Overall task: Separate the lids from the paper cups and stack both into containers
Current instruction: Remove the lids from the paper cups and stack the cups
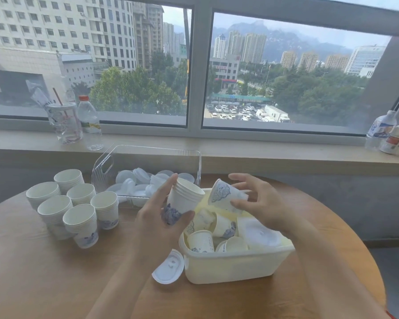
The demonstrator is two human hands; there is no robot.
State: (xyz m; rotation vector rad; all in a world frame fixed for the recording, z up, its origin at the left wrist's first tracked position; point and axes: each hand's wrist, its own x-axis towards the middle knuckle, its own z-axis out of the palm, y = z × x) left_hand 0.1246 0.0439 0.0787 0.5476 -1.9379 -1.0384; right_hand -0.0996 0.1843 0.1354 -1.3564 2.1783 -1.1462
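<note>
Left hand: the left hand point(164, 217) is curled round a short nested stack of paper cups point(182, 201), thumb on the near side and fingers round the back, holding it tilted over the near rim of the cream tub point(230, 265); how many cups are nested is hard to count
Right hand: the right hand point(260, 203) holds a single cup point(226, 196) lying on its side, mouth turned toward the palm, fingertips on its lower wall; the upper fingers are spread and only lightly bent, and the cup's mouth is hidden, so whether a lid is on it cannot be told
Cream tub: sits on the round wooden table point(55, 261) at front right, with loose cups point(224, 226) jumbled inside and a white lid point(260, 233) at its right; the far part of the tub is hidden behind both hands
Loose lid: one lid point(168, 268) leans against the tub's left wall, its lower edge on the table
Clear bin: the clear bin point(148, 155) stands behind the tub by the sill, holding a heap of white lids point(136, 180); its near right corner is covered by the left hand
Cup stacks: six stacks of cups point(72, 203) stand close together at the left of the table
Sill: a plastic drink cup point(65, 123) with a straw and a water bottle point(89, 123) on the left; two bottles point(382, 132) at the far right, the outer one cut off by the frame edge, labels unreadable
</note>
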